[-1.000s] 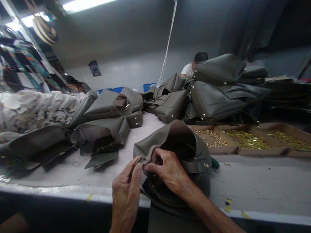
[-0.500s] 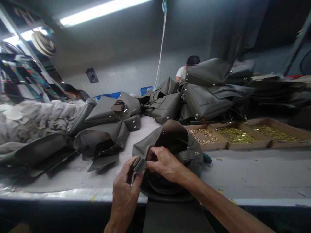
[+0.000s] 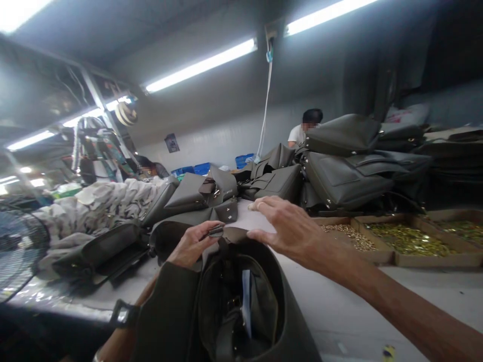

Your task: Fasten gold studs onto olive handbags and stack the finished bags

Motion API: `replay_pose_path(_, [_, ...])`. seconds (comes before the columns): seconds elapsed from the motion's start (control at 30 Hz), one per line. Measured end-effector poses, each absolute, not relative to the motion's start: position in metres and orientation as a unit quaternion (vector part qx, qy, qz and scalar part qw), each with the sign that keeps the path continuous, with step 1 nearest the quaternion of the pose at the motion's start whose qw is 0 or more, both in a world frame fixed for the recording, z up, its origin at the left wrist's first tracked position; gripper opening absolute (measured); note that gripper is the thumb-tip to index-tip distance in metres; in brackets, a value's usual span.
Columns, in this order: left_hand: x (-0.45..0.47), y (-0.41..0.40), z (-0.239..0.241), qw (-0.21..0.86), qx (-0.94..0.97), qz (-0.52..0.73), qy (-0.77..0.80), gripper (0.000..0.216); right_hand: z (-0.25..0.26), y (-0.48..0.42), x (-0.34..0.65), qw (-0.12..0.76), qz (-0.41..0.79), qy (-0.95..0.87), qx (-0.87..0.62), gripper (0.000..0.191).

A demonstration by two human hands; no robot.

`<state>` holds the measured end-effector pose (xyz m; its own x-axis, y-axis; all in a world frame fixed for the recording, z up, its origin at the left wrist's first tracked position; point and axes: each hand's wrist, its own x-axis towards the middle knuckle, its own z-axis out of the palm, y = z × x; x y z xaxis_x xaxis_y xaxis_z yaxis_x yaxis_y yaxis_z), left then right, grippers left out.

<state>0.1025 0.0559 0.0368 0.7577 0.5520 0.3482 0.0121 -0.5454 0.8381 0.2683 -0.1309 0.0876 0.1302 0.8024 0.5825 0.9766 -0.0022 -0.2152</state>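
From afar, I see the left hand (image 3: 194, 242) pinching a small folded tab (image 3: 216, 231) — the right hand (image 3: 290, 226) splayed and free — by the smooth, oval-mouthed bag (image 3: 264, 301) at the worktop's (image 3: 426, 301) near edge, glinting metal bits (image 3: 409, 239) in shallow trays (image 3: 445, 260) rightward.

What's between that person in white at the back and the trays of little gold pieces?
In the head view, a heap of dark bags lies between the person and the trays.
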Motion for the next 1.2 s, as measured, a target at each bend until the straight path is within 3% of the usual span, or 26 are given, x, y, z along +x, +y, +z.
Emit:
replay_pose_path(0.1, [0.118, 0.064, 0.049, 0.465, 0.838, 0.25, 0.137, 0.041, 0.065, -0.11, 0.269, 0.335, 0.0, -0.653, -0.679, 0.05])
replay_pose_path(0.23, [0.121, 0.066, 0.086, 0.451, 0.857, 0.203, 0.145, 0.04, 0.037, -0.089, 0.269, 0.358, 0.075, -0.627, -0.688, 0.022])
replay_pose_path(0.43, [0.088, -0.023, 0.133, 0.346, 0.83, 0.418, 0.127, 0.027, 0.006, -0.08, 0.26, 0.394, 0.011, -0.545, -0.74, 0.022])
replay_pose_path(0.53, [0.083, -0.058, 0.095, 0.405, 0.843, 0.319, 0.154, 0.029, -0.006, -0.085, 0.251, 0.406, -0.039, -0.54, -0.736, 0.034])
replay_pose_path(0.63, [0.087, -0.047, 0.032, 0.593, 0.711, 0.264, 0.27, 0.042, -0.02, -0.096, 0.239, 0.405, -0.074, -0.559, -0.719, 0.042])
replay_pose_path(0.7, [0.087, -0.027, -0.001, 0.657, 0.63, 0.279, 0.306, 0.048, -0.031, -0.104, 0.231, 0.379, -0.134, -0.594, -0.697, 0.043])
replay_pose_path(0.87, [0.079, -0.009, -0.02, 0.66, 0.631, 0.278, 0.299, 0.05, -0.057, -0.119, 0.209, 0.283, -0.326, -0.645, -0.63, 0.043])
replay_pose_path(1.2, [0.069, -0.017, -0.025, 0.651, 0.647, 0.248, 0.31, 0.033, -0.068, -0.123, 0.197, 0.283, -0.306, -0.675, -0.609, 0.042])
